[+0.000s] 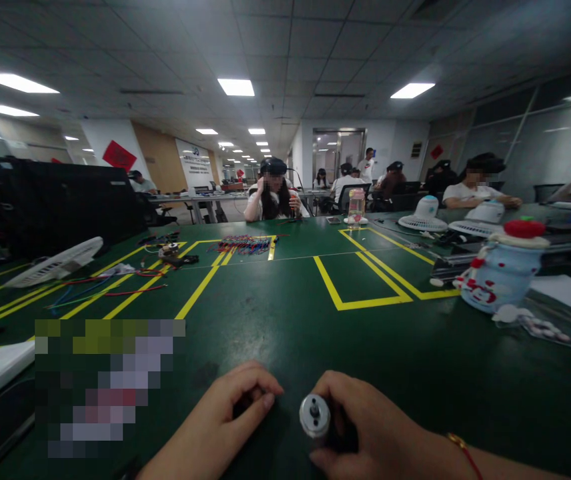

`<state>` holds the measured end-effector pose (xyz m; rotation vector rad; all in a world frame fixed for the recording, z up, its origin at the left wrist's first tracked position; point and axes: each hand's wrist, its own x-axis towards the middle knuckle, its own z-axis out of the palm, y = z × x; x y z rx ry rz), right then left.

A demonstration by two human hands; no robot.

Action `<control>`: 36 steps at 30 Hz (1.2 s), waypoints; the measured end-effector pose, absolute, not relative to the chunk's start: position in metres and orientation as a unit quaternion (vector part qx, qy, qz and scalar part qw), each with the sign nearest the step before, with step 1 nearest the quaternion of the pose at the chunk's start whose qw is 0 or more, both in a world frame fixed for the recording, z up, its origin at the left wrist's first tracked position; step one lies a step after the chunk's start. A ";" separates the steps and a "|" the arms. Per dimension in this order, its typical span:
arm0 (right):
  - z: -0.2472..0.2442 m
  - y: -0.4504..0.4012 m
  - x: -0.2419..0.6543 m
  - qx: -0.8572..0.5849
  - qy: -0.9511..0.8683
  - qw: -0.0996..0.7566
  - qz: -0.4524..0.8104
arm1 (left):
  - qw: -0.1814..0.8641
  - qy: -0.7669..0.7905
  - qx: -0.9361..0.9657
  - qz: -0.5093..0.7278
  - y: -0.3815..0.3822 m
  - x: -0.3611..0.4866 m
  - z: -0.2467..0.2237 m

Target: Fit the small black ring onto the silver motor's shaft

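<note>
My right hand is wrapped round a small cylindrical motor, standing low over the front of the green table. Its round silver end faces me, with a short central shaft and dark holes beside it. The rest of its body is hidden by my fingers and shadow. Just left of the motor, apart from it, my left hand rests with curled fingers, the thumb tip close against the forefinger. Nothing shows between those fingers.
Yellow tape marks the table. Bundled wires and loose wires lie farther off. At right stand a blue bottle and white fans. A pinkish bottle stands far back. A person sits opposite.
</note>
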<state>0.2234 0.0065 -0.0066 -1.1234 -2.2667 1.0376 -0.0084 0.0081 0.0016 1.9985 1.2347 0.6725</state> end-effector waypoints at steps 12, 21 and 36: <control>-0.001 0.002 0.224 -0.401 -0.818 0.212 0.354 | 0.336 0.455 0.787 0.245 0.006 -0.007 0.001; -0.006 0.004 0.226 -0.387 -0.827 0.220 0.344 | 0.352 0.459 0.781 0.235 0.004 0.000 0.005; -0.008 0.006 0.224 -0.370 -0.841 0.237 0.315 | 0.343 0.397 0.786 0.327 -0.008 0.023 0.014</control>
